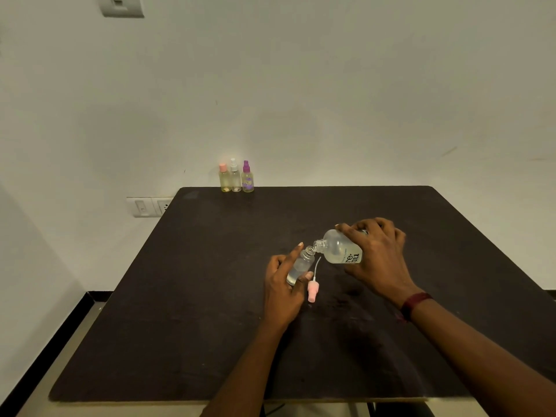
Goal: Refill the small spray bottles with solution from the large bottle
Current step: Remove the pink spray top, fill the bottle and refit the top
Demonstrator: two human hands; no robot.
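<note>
My right hand grips the large clear bottle, tipped on its side with its open neck pointing left. That neck meets the open mouth of a small clear spray bottle, which my left hand holds tilted above the table. Some clear liquid sits in the small bottle's lower end. Its pink spray cap, with a white dip tube, lies on the table just right of my left hand.
The dark table fills the view. At its far edge by the wall stand three small spray bottles: pink-capped, white-capped and purple-capped. Wall sockets sit left of the table.
</note>
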